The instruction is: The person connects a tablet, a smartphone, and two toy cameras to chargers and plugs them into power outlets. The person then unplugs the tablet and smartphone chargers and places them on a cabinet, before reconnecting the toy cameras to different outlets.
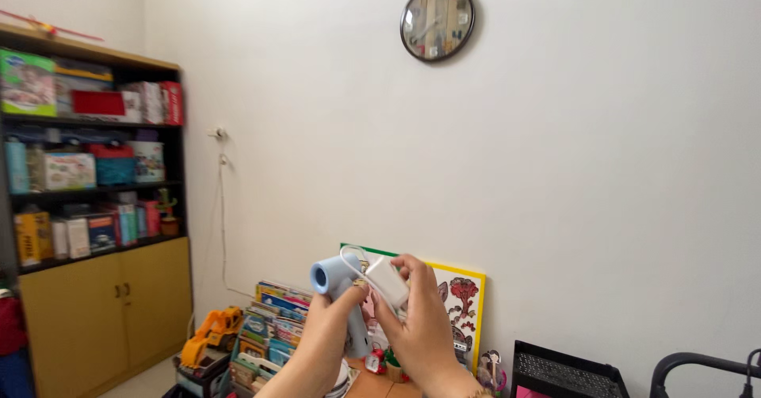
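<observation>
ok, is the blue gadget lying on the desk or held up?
Held up. The left hand grips the blue gadget in the air, its round end toward the camera; the right hand holds a white adapter with a cord.

Both hands raised close together, left hand [326, 319] and right hand [422, 319] fingers curled closed.

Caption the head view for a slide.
Left hand grips a pale blue handheld device while right hand holds its white plug block.

Both forearms run off the bottom edge. The left hand [329, 327] hides the blue device's [333, 277] handle; shelf [87, 120] box details are too small to tell.
</observation>
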